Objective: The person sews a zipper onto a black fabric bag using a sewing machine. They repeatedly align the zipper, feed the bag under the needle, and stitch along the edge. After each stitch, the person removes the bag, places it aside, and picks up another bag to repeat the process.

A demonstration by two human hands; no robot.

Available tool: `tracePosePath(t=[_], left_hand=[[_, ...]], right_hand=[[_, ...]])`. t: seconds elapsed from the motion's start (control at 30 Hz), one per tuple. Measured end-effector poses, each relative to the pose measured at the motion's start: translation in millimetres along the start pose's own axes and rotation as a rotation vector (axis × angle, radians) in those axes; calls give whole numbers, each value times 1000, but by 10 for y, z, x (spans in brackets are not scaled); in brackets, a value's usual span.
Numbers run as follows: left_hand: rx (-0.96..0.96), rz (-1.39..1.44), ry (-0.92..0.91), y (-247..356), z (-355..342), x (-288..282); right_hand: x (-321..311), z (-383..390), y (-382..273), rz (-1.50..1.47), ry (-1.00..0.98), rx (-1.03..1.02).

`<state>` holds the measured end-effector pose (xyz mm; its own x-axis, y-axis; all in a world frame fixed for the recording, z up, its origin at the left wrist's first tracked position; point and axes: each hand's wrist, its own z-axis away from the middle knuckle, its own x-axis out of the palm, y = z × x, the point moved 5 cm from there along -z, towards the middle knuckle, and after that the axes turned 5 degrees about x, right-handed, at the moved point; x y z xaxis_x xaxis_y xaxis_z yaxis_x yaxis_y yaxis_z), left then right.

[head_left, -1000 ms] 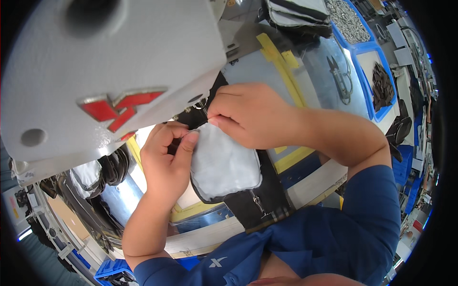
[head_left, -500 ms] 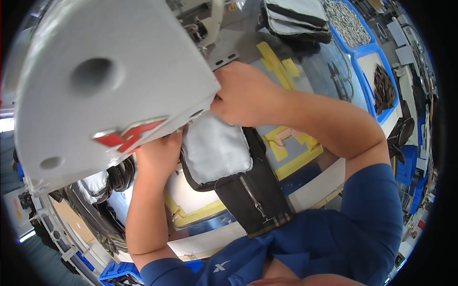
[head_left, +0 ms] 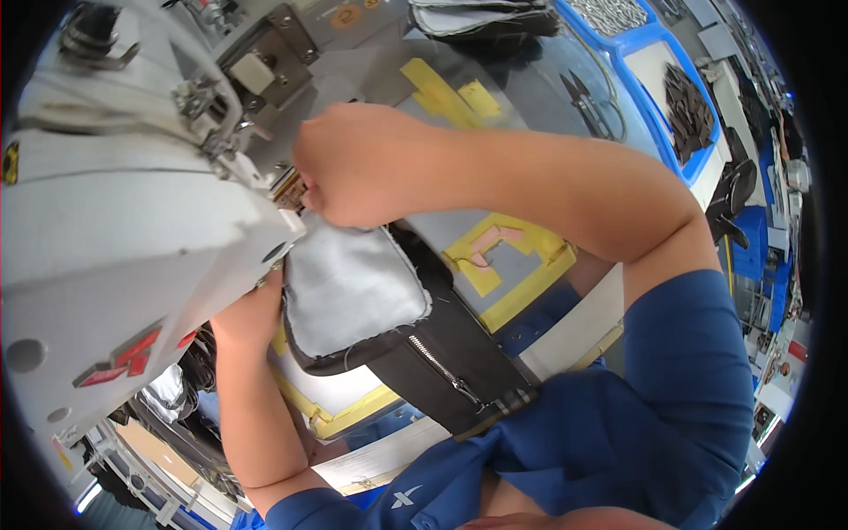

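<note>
A sewing machine's white arm fills the left side. Below and right of it lies a black fabric bag piece with a silvery lining facing up. A black strip with a metal zipper extends from it toward my body. My right hand is closed at the far edge of the silvery panel, near the machine's needle area, fingers curled down on the piece. My left hand is at the panel's left edge; the machine head hides its fingers.
Yellow tape marks the table. Scissors lie at the right. Beyond are a blue bin of black pieces, a blue bin of small metal parts and a stack of lined pieces. More dark pieces hang at left.
My view has shifted, so the machine head sits farther left and its needle-side mechanism shows more. Both hands stay at the bag piece; its silvery panel appears lower left in view.
</note>
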<state>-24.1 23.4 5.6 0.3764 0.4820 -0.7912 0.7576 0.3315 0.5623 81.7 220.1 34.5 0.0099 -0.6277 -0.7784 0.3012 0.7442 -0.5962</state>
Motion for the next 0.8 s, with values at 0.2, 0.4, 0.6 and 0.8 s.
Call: tracePosePath(t=[0.2,0.4,0.6,0.8], left_hand=[[-2,11,-22,18,-40,5],[-61,78,-32,57,-42,-14],[-5,48,7,102,-53,-2],[3,149,66,78,-24,73]], right_hand=[[2,-32,6,29,-12,-15],[-31,-10,-14,17,-2,-5],[-35,-5,-16,19,-8,9],[-39,-15,60,48,35,-6]])
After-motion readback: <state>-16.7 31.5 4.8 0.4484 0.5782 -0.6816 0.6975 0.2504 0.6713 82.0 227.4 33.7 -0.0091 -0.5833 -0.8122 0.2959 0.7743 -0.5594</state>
